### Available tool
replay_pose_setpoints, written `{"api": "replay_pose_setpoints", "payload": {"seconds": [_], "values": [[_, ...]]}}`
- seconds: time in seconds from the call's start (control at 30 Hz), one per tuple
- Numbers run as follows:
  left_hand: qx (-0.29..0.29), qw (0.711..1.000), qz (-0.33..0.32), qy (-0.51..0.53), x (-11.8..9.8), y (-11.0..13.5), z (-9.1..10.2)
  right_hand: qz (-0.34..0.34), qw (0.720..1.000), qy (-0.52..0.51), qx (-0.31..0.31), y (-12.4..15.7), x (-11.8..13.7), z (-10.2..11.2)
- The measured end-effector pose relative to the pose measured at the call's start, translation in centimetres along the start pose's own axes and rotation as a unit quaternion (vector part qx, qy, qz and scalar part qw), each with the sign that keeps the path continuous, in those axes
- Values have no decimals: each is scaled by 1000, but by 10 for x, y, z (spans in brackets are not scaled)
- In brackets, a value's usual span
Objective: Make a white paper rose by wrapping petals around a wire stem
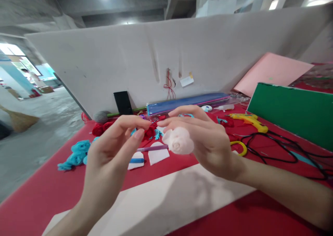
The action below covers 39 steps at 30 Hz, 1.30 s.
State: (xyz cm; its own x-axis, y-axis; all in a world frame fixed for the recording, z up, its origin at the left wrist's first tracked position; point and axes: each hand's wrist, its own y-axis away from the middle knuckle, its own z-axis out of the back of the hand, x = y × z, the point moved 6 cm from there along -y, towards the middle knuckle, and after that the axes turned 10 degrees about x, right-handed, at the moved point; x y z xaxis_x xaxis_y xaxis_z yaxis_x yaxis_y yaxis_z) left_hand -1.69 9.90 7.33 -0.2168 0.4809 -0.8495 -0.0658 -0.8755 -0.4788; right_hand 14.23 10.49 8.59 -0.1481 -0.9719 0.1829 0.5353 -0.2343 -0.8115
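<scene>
A small white rose [180, 141] of thin, soft-looking sheet is held by my right hand [208, 138], its rolled centre turned towards me. The fingers of that hand are bent round behind the bloom. To its left, my left hand [111, 159] is raised with thumb and index finger brought together; whatever may be between their tips is too small to make out. Below the hands lie white petal-shaped pieces [159, 157], a purple pen [149, 148] and a blue stick [136, 160]. A long white board [156, 203] lies nearest to me.
Blue rosettes [78, 154] lie left on the red table [28, 201]. Right are a yellow glue gun [249, 121], a yellow scissors handle [240, 148], black cable [278, 149] and a green board [288, 114]. A black phone-like slab [123, 103] leans against the white partition [117, 62].
</scene>
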Motion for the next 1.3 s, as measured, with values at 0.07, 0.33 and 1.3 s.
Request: {"api": "replay_pose_setpoints", "payload": {"seconds": [0.07,0.33,1.3], "values": [[26,998,-26,-49,-14,4,-2,51,995,80,11,0,2,1],[92,973,-92,-192,-40,12,-10,152,976,145,58,0,5,-9],[204,967,17,-151,-24,4,-5,158,958,169,170,2,4,-24]]}}
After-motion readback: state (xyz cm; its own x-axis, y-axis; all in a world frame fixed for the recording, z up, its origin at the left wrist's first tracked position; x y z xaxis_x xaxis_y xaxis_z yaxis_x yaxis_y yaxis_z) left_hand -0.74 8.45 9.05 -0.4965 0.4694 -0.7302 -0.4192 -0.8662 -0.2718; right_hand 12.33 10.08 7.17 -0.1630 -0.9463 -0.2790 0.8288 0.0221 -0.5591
